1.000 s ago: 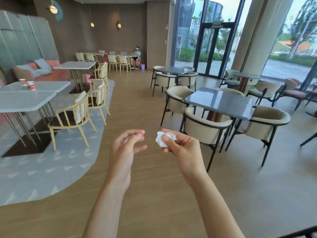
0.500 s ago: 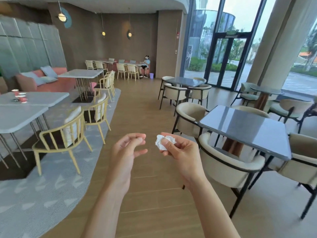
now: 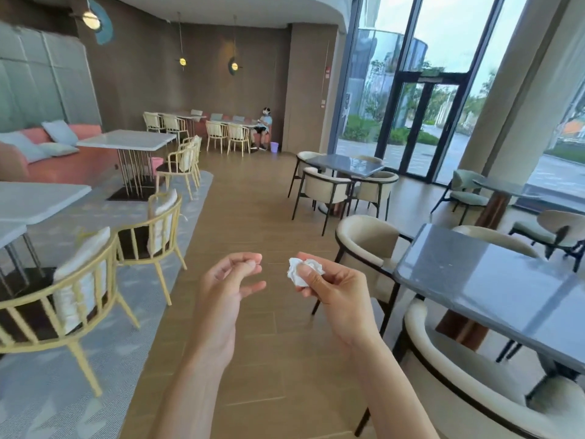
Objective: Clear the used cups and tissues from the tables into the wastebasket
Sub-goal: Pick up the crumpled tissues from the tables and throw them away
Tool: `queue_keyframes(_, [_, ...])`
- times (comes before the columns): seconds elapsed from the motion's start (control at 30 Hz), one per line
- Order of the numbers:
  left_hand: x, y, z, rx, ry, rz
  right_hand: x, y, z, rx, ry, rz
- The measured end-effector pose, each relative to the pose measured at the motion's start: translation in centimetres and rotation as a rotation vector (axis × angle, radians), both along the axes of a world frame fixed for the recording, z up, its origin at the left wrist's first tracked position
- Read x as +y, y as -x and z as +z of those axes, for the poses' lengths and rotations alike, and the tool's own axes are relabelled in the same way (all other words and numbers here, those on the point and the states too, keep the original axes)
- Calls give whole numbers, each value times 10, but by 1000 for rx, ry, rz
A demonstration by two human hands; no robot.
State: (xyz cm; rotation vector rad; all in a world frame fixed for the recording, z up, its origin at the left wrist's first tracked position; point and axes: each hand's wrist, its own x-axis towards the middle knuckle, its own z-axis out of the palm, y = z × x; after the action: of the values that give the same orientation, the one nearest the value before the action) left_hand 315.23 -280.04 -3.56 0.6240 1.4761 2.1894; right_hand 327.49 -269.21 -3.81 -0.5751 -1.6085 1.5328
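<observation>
A crumpled white tissue [image 3: 300, 270] is pinched between the thumb and fingers of my right hand [image 3: 335, 293], held at chest height over the wooden aisle floor. My left hand [image 3: 223, 293] hovers just to its left with fingers loosely curled and nothing in it. A small purple wastebasket [image 3: 274, 147] stands far down the aisle by the back wall, beside a seated person [image 3: 264, 126]. No cups show in the head view.
A grey table [image 3: 493, 289] with cream armchairs [image 3: 367, 245] is close on my right. Yellow chairs [image 3: 148, 229] and white tables [image 3: 34, 201] stand on a grey carpet to the left. The wooden aisle [image 3: 250, 198] runs ahead between them.
I have walked forward along the aisle; tables and chairs on both sides have come nearer and the left table with red cups has slid out of view. Both hands keep their pose.
</observation>
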Motion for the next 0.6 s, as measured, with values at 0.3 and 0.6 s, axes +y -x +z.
queue_keyframes(0.3, [159, 159, 11, 44, 37, -10, 162, 155, 4, 28, 14, 7])
queue_keyframes(0.6, [344, 319, -4, 66, 62, 24, 360, 322, -27, 17, 13, 37])
